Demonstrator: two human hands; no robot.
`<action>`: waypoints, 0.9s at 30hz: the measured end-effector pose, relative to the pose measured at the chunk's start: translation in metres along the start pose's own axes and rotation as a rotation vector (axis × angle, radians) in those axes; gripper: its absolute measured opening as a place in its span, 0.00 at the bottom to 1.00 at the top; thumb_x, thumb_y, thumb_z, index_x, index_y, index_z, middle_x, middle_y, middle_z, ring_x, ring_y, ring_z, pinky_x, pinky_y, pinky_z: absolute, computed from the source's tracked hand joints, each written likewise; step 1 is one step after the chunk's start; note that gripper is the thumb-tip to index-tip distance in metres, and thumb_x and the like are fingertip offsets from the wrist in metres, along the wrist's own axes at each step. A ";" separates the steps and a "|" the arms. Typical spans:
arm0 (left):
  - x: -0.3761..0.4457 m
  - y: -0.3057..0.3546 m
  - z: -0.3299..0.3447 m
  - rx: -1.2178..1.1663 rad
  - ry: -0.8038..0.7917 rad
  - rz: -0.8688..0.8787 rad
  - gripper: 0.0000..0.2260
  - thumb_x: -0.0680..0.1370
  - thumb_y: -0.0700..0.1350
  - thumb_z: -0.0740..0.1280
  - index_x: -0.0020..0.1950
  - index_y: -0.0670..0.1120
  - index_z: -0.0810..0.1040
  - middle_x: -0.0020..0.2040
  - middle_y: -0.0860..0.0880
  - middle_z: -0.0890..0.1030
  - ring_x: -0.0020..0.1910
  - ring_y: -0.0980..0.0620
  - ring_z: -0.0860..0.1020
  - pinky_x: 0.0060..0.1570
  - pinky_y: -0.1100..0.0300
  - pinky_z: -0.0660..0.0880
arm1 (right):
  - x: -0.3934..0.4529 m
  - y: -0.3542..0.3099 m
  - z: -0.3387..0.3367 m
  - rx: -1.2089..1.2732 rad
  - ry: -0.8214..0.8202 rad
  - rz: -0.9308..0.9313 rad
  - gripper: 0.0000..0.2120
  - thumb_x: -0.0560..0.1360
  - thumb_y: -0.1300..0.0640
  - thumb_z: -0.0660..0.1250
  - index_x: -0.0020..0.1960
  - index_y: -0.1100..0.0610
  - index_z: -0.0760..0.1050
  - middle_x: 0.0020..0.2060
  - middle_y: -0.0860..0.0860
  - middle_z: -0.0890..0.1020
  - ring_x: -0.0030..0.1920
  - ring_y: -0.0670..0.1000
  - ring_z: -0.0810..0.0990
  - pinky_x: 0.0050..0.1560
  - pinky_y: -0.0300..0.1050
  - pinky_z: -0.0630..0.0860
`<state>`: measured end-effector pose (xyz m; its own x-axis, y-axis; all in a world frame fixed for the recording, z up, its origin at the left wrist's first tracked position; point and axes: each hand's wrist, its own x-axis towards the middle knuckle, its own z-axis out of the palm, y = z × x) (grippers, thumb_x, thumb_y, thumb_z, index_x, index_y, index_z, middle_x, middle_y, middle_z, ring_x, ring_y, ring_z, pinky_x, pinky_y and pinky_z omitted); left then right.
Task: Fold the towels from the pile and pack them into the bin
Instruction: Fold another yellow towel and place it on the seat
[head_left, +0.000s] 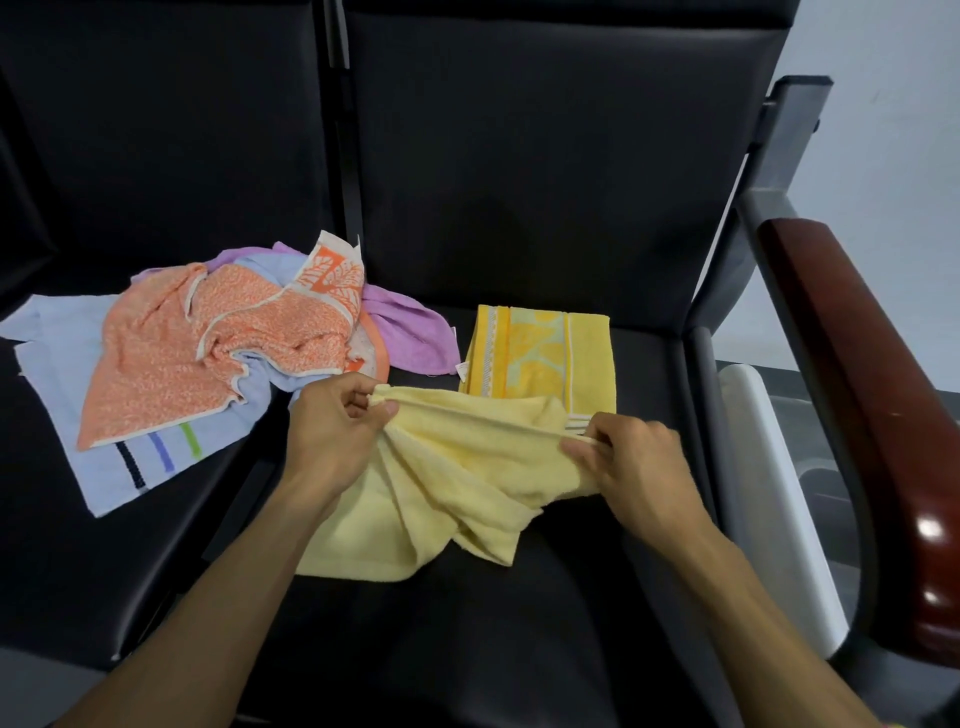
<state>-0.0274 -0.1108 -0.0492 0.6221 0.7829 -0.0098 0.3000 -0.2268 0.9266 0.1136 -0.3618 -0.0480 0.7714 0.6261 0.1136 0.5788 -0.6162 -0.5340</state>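
Black padded seats (519, 623) under towel pile (218, 353), pale wall (893, 130) behind; both hands' grip pinched on yellow towel (457, 478).

Pale yellow towel (457, 467) between both hands

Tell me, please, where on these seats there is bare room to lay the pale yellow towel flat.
Bare seat lies in front of the pale yellow towel, between the forearms, and behind the folded yellow towel. The left seat is crowded by the pile; only its near edge is bare.
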 end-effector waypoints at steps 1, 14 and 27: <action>0.001 -0.002 -0.001 0.007 0.001 -0.001 0.08 0.75 0.38 0.75 0.46 0.49 0.80 0.39 0.47 0.76 0.39 0.51 0.75 0.51 0.49 0.78 | -0.001 -0.002 -0.001 -0.039 0.038 -0.002 0.25 0.76 0.43 0.70 0.29 0.50 0.61 0.22 0.46 0.66 0.26 0.49 0.65 0.36 0.45 0.59; 0.008 -0.011 -0.015 0.040 0.071 -0.005 0.06 0.76 0.38 0.74 0.46 0.48 0.80 0.38 0.49 0.76 0.39 0.49 0.76 0.51 0.45 0.79 | -0.007 0.014 -0.017 -0.267 0.132 0.018 0.24 0.76 0.39 0.65 0.29 0.53 0.68 0.22 0.47 0.71 0.29 0.52 0.69 0.42 0.48 0.58; 0.017 -0.022 -0.032 0.117 0.123 -0.041 0.07 0.76 0.39 0.74 0.53 0.41 0.82 0.45 0.41 0.82 0.44 0.45 0.79 0.54 0.44 0.79 | -0.011 0.038 -0.031 -0.248 0.115 0.029 0.21 0.72 0.36 0.69 0.31 0.47 0.66 0.27 0.45 0.72 0.42 0.49 0.72 0.47 0.47 0.55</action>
<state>-0.0466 -0.0737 -0.0580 0.5166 0.8562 0.0056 0.4102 -0.2533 0.8761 0.1347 -0.4068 -0.0436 0.8051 0.5572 0.2032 0.5925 -0.7400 -0.3184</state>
